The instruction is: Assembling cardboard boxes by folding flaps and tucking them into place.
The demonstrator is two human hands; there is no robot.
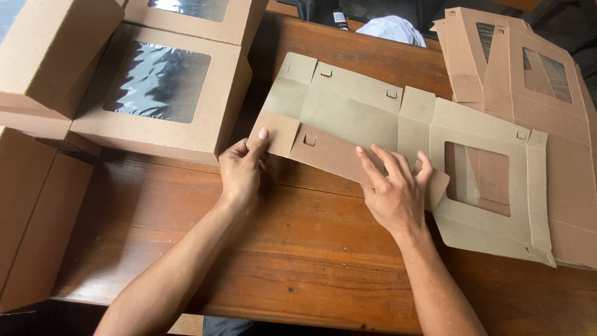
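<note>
A flat, unfolded brown cardboard box blank (354,109) with a square window cut-out lies on the wooden table (298,249). Its near long flap (329,152) is folded up toward me. My left hand (241,169) pinches the left corner tab of that flap, thumb on top. My right hand (393,190) presses on the right part of the same flap, fingers spread, with the flap's end curling under the palm.
Assembled brown boxes with clear film windows (163,90) are stacked at the left and back left; plain ones (37,211) stand at the near left. More flat window blanks (528,68) lie stacked at the right. A white cloth (392,28) sits beyond the table.
</note>
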